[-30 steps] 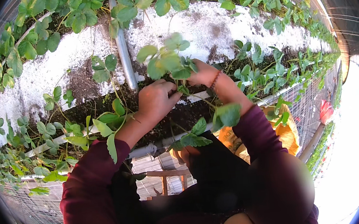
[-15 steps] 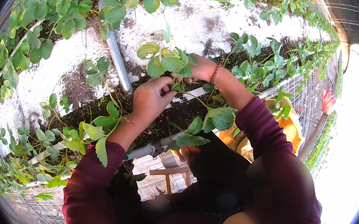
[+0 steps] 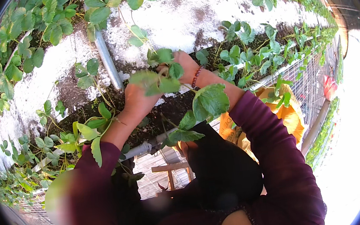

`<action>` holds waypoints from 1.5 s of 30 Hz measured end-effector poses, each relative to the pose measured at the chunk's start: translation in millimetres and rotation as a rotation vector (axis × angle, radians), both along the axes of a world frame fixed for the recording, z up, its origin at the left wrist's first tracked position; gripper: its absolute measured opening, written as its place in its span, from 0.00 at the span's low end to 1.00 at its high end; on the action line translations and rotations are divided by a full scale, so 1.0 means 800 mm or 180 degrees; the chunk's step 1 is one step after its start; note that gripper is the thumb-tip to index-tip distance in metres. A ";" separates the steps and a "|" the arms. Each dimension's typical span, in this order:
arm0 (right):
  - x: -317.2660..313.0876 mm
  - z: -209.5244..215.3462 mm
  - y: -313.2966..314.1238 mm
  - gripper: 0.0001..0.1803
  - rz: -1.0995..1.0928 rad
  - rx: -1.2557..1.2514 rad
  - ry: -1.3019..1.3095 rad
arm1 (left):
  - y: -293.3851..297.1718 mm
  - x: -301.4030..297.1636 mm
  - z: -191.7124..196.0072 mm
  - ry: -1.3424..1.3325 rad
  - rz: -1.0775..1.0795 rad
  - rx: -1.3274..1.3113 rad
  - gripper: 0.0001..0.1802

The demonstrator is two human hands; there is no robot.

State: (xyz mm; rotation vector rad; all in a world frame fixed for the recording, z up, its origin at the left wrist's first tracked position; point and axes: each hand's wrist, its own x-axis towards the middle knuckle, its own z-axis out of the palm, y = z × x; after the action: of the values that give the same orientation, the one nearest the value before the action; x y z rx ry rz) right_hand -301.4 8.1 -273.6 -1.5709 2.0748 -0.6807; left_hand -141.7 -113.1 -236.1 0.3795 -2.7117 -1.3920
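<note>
Both hands meet at a strawberry plant in a soil-filled trough point(image 3: 167, 118). My left hand point(image 3: 140, 100) is bent inward at the stems, its fingertips mostly covered by a blurred strawberry leaf point(image 3: 152, 82). Curled fingers of my right hand point(image 3: 187, 67), which has a beaded bracelet point(image 3: 196, 78) at the wrist, close on the same plant from the other side. What exactly lies between the fingertips is hidden by leaves. A larger strawberry leaf point(image 3: 209, 102) hangs below my right wrist on a stem that runs up to the hands.
A grey pipe point(image 3: 107, 58) crosses the white, soil-stained surface point(image 3: 162, 26) behind the trough. More strawberry plants point(image 3: 244, 55) grow along both sides. A yellow-orange bag point(image 3: 288, 121) stands beyond my right arm, and a small wooden frame point(image 3: 169, 168) shows below the trough.
Both hands have shifted slightly to the left and stay close together. The leaves at the fingers have swung, and one now blurs in front of my left hand.
</note>
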 end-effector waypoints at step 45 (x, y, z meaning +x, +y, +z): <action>-0.042 -0.089 0.030 0.10 -0.0135 -0.0770 -0.1371 | 0.010 -0.009 -0.003 0.0007 0.0132 0.0878 0.11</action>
State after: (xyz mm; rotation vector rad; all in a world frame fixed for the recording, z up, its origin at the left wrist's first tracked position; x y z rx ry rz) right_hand -334.6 32.0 -345.2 -1.3517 1.7576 -1.2057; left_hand -149.1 -105.4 -238.2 0.4471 -2.4967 -1.7570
